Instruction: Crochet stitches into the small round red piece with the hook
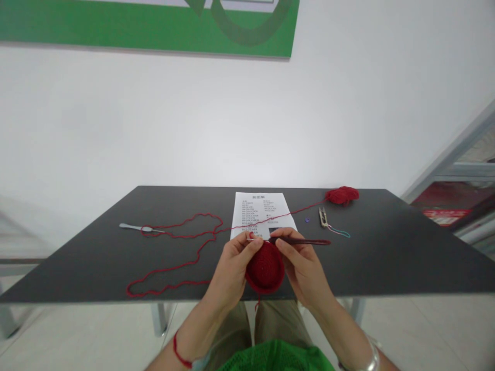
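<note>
A round red crochet piece [265, 269], cupped at its rim, is between my two hands above the table's front edge. My left hand [236, 263] pinches its upper left rim, with red yarn at the fingers. My right hand [299, 260] is closed round a dark red crochet hook [315, 241], whose handle points right and whose tip meets the top rim by my left fingertips. A short yarn tail hangs below the piece. Loose red yarn [197, 257] loops across the table to the left. The exact stitch at the hook tip is too small to make out.
A printed sheet [240, 208] lies behind my hands on the black table [96, 257]. At the back right sits a red yarn ball [342, 195]. Thread snips [323, 217] with a cord and a small purple ring [307, 220] lie nearby. A grey-handled hook [133, 226] lies left, amid yarn.
</note>
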`<state>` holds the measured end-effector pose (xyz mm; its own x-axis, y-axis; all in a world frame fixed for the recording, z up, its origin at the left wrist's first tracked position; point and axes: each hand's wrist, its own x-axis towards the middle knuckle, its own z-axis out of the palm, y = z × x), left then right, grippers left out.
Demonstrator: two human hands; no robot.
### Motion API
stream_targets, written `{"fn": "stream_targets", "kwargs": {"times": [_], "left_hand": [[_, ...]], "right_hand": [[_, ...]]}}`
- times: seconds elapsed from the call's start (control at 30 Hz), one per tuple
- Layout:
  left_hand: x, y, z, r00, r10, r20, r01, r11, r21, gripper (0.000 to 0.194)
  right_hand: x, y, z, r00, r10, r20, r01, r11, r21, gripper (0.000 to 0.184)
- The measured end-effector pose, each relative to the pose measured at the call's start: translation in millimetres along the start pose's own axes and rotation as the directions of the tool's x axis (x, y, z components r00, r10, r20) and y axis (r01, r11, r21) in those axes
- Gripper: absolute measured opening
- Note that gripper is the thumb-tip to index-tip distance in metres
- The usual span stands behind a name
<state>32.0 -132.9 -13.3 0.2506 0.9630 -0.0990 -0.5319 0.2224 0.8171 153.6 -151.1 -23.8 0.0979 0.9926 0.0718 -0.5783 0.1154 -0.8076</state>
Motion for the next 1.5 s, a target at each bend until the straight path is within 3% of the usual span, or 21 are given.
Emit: {"fn": "stream_targets", "kwargs": {"times": [0.3,0.47,0.57,0.77,0.93,1.13,1.5], "left_hand": [[-6.7,5.4,-7.0,0.992,-0.060,0.112,0.058,0.998,0.019,0.027],[-9.7,6.6,-5.9,0.989,-0.040,0.141,0.020,0.989,0.144,0.050],[-8.9,10.0,-2.3,0.991,-0.022,0.134,-0.005,0.981,0.193,0.061],[-2.2,11.5,-0.6,0.978,-0.050,0.201,-0.003,0.967,0.255,0.047],[-2.1,7.6,-7.9,0.982,-0.007,0.187,-0.048,0.956,0.289,0.043],[-4.4,6.7,-16.7,0.992,-0.046,0.116,0.011,0.959,0.284,0.037],[-6.0,8.9,-16.8,0.980,-0.100,0.172,0.095,0.995,0.041,0.036]], "right_hand": [[1.7,-0.6,0.4,0.997,-0.067,-0.033,0.068,0.997,0.034,0.015],[0.7,0.6,-1.6,0.998,-0.055,-0.024,0.056,0.998,0.042,0.015],[0.1,2.0,-5.3,0.998,-0.063,0.021,0.062,0.998,0.017,0.013],[2.8,4.6,-11.4,0.974,-0.147,0.171,0.172,0.975,-0.138,0.003],[4.1,11.3,-15.1,0.964,-0.263,0.047,0.267,0.950,-0.164,0.003],[4.0,13.6,-16.9,0.936,-0.349,-0.052,0.339,0.930,-0.141,0.004],[4.3,11.6,-11.3,0.952,-0.281,-0.119,0.275,0.959,-0.068,0.009]]}}
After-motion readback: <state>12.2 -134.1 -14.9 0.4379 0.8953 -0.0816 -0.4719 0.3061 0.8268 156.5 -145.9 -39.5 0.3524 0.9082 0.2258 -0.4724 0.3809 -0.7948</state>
